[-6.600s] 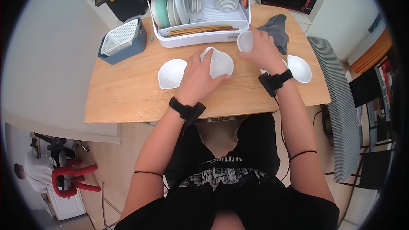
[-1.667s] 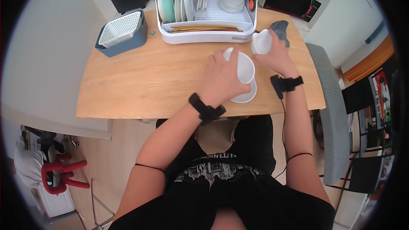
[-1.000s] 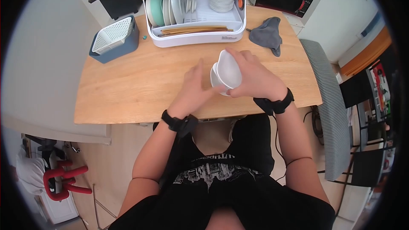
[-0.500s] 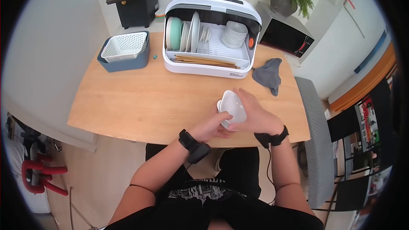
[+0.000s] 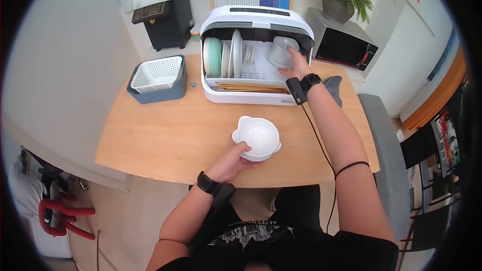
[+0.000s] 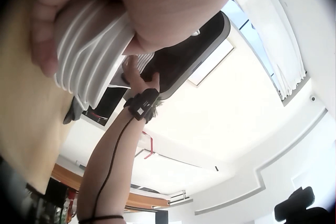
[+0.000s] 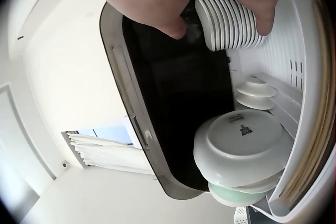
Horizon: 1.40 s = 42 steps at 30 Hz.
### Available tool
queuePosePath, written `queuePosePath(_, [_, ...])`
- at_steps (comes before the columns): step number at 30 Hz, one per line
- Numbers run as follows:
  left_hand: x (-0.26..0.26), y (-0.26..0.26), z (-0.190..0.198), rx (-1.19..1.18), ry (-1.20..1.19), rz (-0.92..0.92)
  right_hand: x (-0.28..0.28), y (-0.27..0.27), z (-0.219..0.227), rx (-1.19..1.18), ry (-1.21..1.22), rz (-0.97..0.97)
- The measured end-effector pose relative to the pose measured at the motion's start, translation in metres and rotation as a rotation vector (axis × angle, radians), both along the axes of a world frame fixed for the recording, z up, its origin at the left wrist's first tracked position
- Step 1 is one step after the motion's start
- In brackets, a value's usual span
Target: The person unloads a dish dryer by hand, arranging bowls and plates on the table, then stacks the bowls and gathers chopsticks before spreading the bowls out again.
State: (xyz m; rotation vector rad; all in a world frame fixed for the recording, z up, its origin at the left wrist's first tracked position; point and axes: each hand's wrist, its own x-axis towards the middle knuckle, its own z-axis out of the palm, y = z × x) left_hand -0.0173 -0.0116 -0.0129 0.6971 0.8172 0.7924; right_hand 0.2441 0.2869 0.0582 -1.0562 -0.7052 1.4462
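Observation:
My left hand (image 5: 228,165) grips a stack of white bowls (image 5: 260,136) with small side lips, near the table's front. The thumb hooks over the rim and the fingers lie under the side; in the left wrist view several nested rims (image 6: 94,50) show edge-on. My right hand (image 5: 298,66) reaches into the open white dish cabinet (image 5: 251,97), at a stack of small white dishes (image 5: 279,56). In the right wrist view its fingers spread around that dish stack (image 7: 228,22), one fingertip overlapping its edge and another a little off the opposite side.
Plates and a mint-green bowl (image 5: 215,57) stand upright at the cabinet's left, with chopsticks (image 5: 251,88) along its front. A blue basket with a white one inside (image 5: 158,78) stands left. A grey cloth (image 5: 333,90) lies right, below a microwave (image 5: 341,45).
Bowls once spread over the table are now nested in one stack. My right hand has let go of them and moved up into the cabinet; my left hand keeps its hold.

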Motion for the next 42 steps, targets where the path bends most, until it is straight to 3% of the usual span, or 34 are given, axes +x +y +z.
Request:
queuePosePath(3, [-0.019,0.0,-0.002,-0.013,-0.03,0.068,-0.003,0.036,-0.022,-0.075,0.005,-0.009])
queuePosePath(5, [-0.029,0.004,-0.007,0.019,-0.069,0.101,-0.014,0.047,-0.027,-0.117,-0.022,-0.22])
queuePosePath(6, [-0.031,0.003,-0.009,0.037,-0.073,0.113,-0.009,0.079,-0.05,-0.132,-0.011,-0.266])
queuePosePath(13, [-0.034,0.002,-0.013,0.066,-0.088,0.198,-0.028,0.058,-0.029,-0.118,-0.025,-0.371])
queuePosePath(16, [-0.034,-0.001,-0.011,0.063,-0.073,0.206,-0.02,0.064,-0.03,-0.167,-0.028,-0.341])
queuePosePath(18, [-0.035,0.0,-0.01,0.068,-0.06,0.205,-0.013,0.064,-0.029,-0.167,0.074,-0.212])
queuePosePath(33, [-0.041,0.009,-0.013,0.068,-0.09,0.159,-0.019,0.045,-0.015,-0.311,0.388,0.032])
queuePosePath(37, [-0.042,0.01,-0.015,0.065,-0.106,0.164,-0.024,0.022,0.014,-0.299,0.385,0.087])
queuePosePath(42, [-0.04,0.012,-0.014,0.06,-0.137,0.186,-0.01,-0.015,0.035,-0.149,0.263,0.303])
